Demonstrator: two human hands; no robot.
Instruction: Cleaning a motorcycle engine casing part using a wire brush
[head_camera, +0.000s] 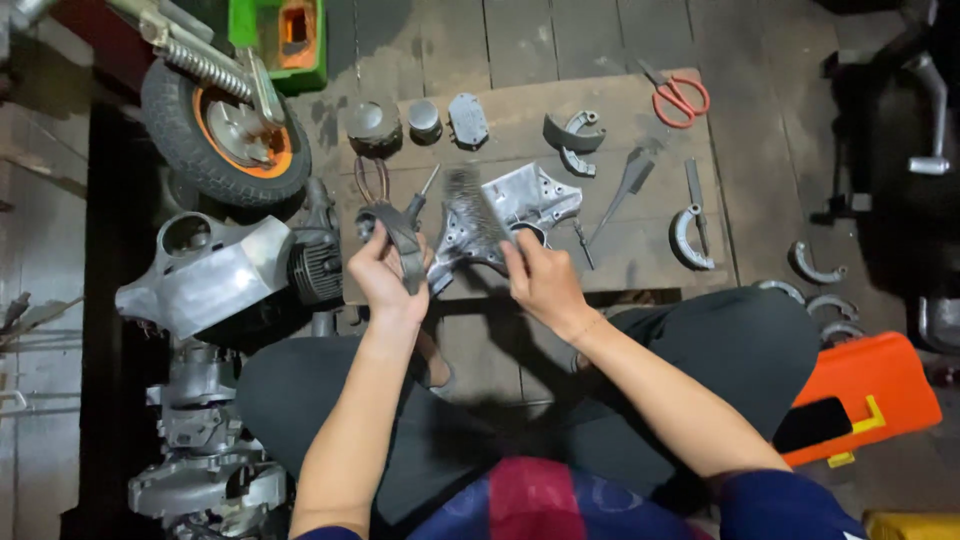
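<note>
Left hand (385, 272) fingers grip 1 brake shoe (403, 240); right hand (540, 280) fingers pinch 1 bracket (490, 225).

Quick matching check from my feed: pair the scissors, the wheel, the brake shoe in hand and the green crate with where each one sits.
Things:
1. scissors
2. wheel
3. brake shoe
4. green crate

Places:
A. top edge, behind the wheel
B. far right corner of the board
C. held in the left hand
D. upper left, on the floor beside the board

Pairs: 1-B, 2-D, 3-C, 4-A
</note>
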